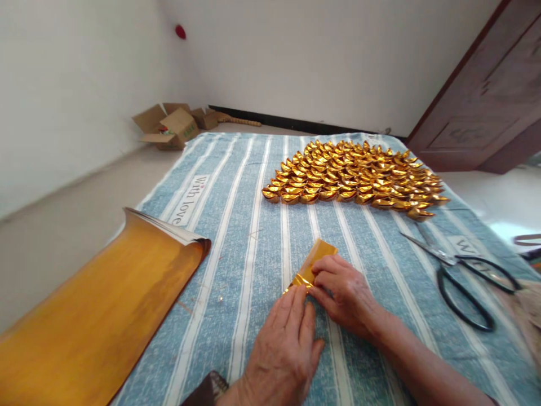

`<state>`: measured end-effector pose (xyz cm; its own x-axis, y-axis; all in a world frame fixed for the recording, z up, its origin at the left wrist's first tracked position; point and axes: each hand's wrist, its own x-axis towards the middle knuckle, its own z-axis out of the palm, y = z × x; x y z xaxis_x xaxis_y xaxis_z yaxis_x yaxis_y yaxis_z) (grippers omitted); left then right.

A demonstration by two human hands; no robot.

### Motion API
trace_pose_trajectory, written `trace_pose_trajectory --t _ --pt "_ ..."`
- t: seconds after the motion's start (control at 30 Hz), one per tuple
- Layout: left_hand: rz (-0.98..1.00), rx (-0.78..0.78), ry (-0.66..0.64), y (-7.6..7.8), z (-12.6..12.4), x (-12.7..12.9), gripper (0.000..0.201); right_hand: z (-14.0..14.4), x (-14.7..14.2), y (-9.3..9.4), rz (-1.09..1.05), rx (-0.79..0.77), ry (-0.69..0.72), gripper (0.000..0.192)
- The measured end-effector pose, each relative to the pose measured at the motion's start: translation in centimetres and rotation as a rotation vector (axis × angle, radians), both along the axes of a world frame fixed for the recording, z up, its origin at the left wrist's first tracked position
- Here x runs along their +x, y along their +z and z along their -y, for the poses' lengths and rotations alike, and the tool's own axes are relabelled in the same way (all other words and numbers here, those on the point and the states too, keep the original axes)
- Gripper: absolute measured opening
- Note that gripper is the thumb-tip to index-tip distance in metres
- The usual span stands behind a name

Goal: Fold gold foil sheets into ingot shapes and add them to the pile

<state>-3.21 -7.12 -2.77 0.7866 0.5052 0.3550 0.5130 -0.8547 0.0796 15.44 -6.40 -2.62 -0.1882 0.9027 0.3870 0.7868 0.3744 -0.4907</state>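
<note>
A small strip of shiny gold foil paper (322, 251) lies on the blue striped cloth in front of me, its near end creased and partly covered by my fingers. My left hand (283, 344) lies flat over that near end, fingers stretched out together and the thumb apart. With bent fingers, my right hand (344, 293) grips the strip's right side; its thumb reaches close to my left fingertips. Farther back stand many folded gold paper ingots (350, 172), packed in rows. To the left lies a stack of large gold paper sheets (97, 299), curled at the far edge.
Black-handled scissors (450, 260) lie half spread on the right of the cloth-covered table (228, 225). Beyond the table, an open cardboard box (173, 127) sits on the floor by the wall. A reddish-brown wooden door (477, 96) stands at the right.
</note>
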Motion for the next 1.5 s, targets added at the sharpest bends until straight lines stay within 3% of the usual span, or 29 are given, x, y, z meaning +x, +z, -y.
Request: trace_pose_trajectory --t 0.43,0.7,0.97,1.5 --pt "0.092 0.23 -0.098 -1.2 -2.2 0.0 0.04 -0.5 0.5 0.4 0.395 0.024 0.072 0.013" --pt "0.072 0.31 -0.106 -1.0 -2.7 0.0 0.044 0.3 0.7 0.3 0.444 0.102 0.12 0.021" --pt "0.043 0.329 -0.127 -1.0 -2.8 0.1 0.047 0.6 1.0 0.3 0.468 0.083 0.177 0.038" --pt "-0.047 0.31 -0.072 -0.7 -2.4 -0.6 0.044 0.6 1.2 -0.3 0.431 0.079 0.19 0.034"
